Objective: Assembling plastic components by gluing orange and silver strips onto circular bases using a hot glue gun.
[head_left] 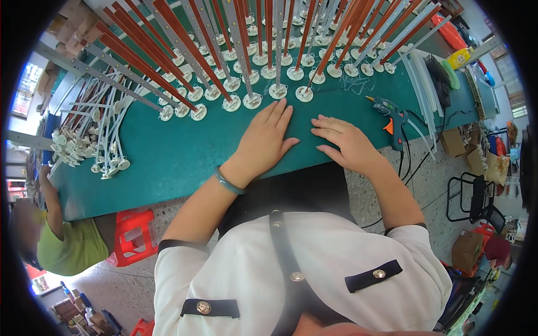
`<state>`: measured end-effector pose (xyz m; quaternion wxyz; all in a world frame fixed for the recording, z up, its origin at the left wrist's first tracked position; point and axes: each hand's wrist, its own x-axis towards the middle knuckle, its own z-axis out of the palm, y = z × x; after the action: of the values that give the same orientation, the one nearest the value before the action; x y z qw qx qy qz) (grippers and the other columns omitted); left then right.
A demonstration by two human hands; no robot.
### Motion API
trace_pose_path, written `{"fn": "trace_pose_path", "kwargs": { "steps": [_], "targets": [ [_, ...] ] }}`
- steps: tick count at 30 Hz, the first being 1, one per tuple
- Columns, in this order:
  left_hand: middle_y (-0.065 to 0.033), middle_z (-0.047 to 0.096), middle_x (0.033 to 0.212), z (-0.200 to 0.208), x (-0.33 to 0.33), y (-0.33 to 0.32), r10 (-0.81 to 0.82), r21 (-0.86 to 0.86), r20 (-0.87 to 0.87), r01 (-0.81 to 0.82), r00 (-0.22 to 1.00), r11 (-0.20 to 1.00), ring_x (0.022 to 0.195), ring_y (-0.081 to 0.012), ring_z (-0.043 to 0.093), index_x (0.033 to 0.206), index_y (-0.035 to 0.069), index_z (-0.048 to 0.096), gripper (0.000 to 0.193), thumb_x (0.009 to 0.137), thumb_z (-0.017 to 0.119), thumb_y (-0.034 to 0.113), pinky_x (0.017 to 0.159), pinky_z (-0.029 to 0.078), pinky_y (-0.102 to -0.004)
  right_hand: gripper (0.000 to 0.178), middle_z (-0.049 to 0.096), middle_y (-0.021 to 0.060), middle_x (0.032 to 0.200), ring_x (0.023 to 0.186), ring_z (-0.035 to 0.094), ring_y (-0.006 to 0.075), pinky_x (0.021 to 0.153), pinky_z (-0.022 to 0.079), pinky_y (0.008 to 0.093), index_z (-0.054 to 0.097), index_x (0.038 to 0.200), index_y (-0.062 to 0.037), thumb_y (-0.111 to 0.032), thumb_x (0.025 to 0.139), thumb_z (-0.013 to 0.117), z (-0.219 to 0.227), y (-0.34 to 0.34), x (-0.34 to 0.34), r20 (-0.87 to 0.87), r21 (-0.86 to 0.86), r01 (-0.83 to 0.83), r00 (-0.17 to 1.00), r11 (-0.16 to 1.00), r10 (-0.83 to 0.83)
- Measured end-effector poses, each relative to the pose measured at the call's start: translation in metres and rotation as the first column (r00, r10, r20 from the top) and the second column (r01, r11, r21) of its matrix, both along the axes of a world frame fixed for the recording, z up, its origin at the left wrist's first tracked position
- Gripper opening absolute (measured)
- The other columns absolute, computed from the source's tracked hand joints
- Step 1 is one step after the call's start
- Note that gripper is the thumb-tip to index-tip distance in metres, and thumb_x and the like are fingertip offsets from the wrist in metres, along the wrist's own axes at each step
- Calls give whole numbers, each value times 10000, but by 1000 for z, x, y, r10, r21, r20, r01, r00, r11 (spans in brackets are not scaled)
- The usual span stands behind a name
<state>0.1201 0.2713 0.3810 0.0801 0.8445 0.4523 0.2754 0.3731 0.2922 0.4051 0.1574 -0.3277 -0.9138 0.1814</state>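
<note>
My left hand [268,136] lies flat on the green table mat [168,162], fingers outstretched and thumb apart, with a bracelet on the wrist. To its right my right hand [346,141] rests near the table's front edge, fingers stretched out and holding nothing. Just beyond my fingertips stand several upright strips on round white bases, some reddish-brown, some grey with small dots. The nearest round white bases [304,94] stand a little past my hands. A glue gun [389,115] with an orange trigger lies to the right of my right hand.
A pile of white strips with round ends [84,140] lies at the left. Long pale strips [417,84] lie at the right beside a black box [437,81]. Someone in a green shirt [73,246] sits at the far left by a red stool [134,238].
</note>
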Motion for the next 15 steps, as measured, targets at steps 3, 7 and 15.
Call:
{"fn": "trace_pose_path", "kwargs": {
  "steps": [3,7,15],
  "targets": [
    [-176,430,1486,-5,5,2,35,24,-164,-31,986,999,1360,-356,410,1409,9,458,623,902,665,307,1123,342,-442,322,675,107,1126,1081,620,276,909,493,406,658,1153,-46,-159,857,713,-2,7,-2,-87,27,45,995,999,-42],
    [-168,434,1486,-2,8,-3,9,-1,-159,-10,987,1000,1369,-347,401,1405,19,471,607,909,651,320,1135,316,-478,299,668,63,818,653,639,180,619,508,334,659,1111,-55,-184,854,738,-3,25,-22,-353,-254,366,826,895,-439],
    [-154,538,1367,3,-1,-4,-80,-39,-17,79,997,996,1265,-337,503,1296,46,566,489,863,702,231,1085,376,-477,213,648,57,714,587,623,162,560,473,295,660,1013,-37,-181,874,734,5,69,-42,-378,-199,422,799,885,-466]
  ]
}}
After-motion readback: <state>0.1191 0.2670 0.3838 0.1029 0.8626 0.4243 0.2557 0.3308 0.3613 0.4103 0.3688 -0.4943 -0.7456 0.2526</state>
